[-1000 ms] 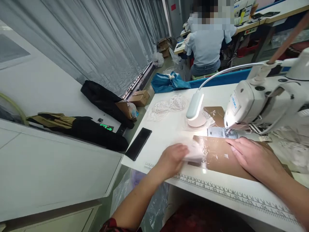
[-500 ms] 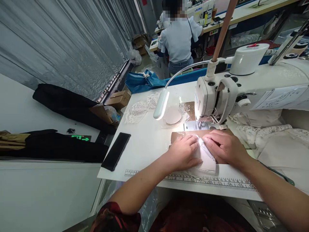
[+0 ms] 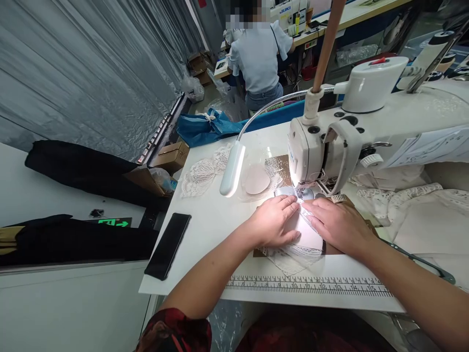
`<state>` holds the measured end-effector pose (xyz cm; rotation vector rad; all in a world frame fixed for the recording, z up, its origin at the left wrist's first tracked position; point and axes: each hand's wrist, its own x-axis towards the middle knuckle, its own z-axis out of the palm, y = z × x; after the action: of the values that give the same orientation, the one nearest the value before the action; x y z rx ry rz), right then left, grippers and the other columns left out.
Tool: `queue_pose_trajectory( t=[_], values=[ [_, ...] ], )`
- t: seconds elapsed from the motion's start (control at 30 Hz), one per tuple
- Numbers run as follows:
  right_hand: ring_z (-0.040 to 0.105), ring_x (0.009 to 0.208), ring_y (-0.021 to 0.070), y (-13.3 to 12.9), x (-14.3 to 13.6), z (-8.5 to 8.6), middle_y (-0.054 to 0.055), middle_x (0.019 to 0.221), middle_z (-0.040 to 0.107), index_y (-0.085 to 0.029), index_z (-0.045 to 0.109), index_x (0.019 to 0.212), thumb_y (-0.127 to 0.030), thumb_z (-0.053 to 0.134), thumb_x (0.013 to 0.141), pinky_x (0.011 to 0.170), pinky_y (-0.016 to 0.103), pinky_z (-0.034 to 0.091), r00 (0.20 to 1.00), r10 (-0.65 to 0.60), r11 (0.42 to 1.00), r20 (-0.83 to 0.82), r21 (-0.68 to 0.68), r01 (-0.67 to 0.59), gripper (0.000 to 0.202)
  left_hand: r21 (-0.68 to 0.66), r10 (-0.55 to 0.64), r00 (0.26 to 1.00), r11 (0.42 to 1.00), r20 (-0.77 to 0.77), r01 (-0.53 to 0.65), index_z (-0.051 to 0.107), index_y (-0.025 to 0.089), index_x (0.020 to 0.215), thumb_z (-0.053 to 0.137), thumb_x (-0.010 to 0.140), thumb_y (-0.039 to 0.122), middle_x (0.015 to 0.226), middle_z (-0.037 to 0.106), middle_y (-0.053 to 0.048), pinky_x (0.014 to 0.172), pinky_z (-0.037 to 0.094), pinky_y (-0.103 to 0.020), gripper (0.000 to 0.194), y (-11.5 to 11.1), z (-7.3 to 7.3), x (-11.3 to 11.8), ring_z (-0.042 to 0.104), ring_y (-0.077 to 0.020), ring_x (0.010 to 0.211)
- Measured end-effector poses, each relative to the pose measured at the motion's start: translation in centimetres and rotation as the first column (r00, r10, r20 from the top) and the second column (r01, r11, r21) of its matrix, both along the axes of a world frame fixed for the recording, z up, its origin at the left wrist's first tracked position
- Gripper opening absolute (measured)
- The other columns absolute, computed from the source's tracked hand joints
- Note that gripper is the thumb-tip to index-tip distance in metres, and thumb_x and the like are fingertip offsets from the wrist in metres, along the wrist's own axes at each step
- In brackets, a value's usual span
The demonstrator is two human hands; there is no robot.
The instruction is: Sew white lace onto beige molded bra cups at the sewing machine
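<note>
A white lace-edged fabric piece (image 3: 306, 238) lies under my hands, its upper end at the presser foot of the sewing machine (image 3: 306, 159). My left hand (image 3: 276, 222) rests on its left side, fingers stretched toward the needle and thumb apart. From the right, my right hand (image 3: 335, 222) lies along the lace edge with its fingers extended, pressing the fabric down. Both sets of fingertips are close to the lit needle area. Beneath the work sits a brown sheet (image 3: 333, 248), partly covered by the cloth and my hand.
Left on the table are a black phone (image 3: 168, 246), lace pieces (image 3: 200, 176) and a pale round piece (image 3: 256, 179). A lamp (image 3: 232, 168) hangs over them. Printed ruler marks (image 3: 304, 286) run along the front edge. Right are scissors (image 3: 421, 260) and white fabric (image 3: 432, 225). A co-worker (image 3: 256, 58) sits ahead.
Both hands have moved forward with the fabric, bringing its upper end to the presser foot. More of the lace at its near end shows. The camera view has shifted slightly.
</note>
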<state>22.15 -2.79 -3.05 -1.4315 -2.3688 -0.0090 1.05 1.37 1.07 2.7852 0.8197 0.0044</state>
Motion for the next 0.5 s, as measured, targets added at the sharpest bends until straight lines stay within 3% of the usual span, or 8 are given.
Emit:
queue_pose_trajectory(
  t=[0.13,0.37,0.5],
  values=[
    [0.06,0.064,0.0172,0.1,-0.3,0.5,0.006,0.091,0.071,-0.016,0.068,0.109,-0.02,0.042,0.092,0.059,0.031,0.037,0.999,-0.02,0.999,0.041,-0.036,0.022,0.031,0.005,-0.012,1.0,1.0,-0.018,0.012,0.045,0.0,0.14,0.057,0.085,0.052,0.147,0.044,-0.023,0.111,0.039,-0.044,0.076,0.5,-0.1,-0.1,0.046,-0.0347,0.131],
    [0.055,0.06,0.016,0.3,-0.8,0.4,0.005,0.087,0.072,-0.017,0.071,0.107,-0.02,0.044,0.092,0.056,0.03,0.035,0.995,-0.092,0.995,0.032,0.047,0.091,0.031,0.004,-0.055,0.998,0.998,0.0,0.055,0.044,0.0,0.141,0.054,0.087,0.051,0.148,0.043,-0.022,0.113,0.036,-0.045,0.075,1.8,-0.7,-0.2,0.042,-0.0345,0.135],
    [0.055,0.059,0.0149,0.3,-1.0,0.2,0.005,0.093,0.073,-0.019,0.071,0.11,-0.021,0.047,0.09,0.051,0.029,0.033,0.99,-0.135,0.989,0.051,0.066,0.132,0.032,-0.026,-0.085,0.995,0.996,-0.051,0.084,0.04,0.002,0.145,0.052,0.087,0.054,0.152,0.037,-0.022,0.114,0.033,-0.048,0.079,2.7,-0.3,-0.3,0.037,-0.0355,0.139]
  ],
)
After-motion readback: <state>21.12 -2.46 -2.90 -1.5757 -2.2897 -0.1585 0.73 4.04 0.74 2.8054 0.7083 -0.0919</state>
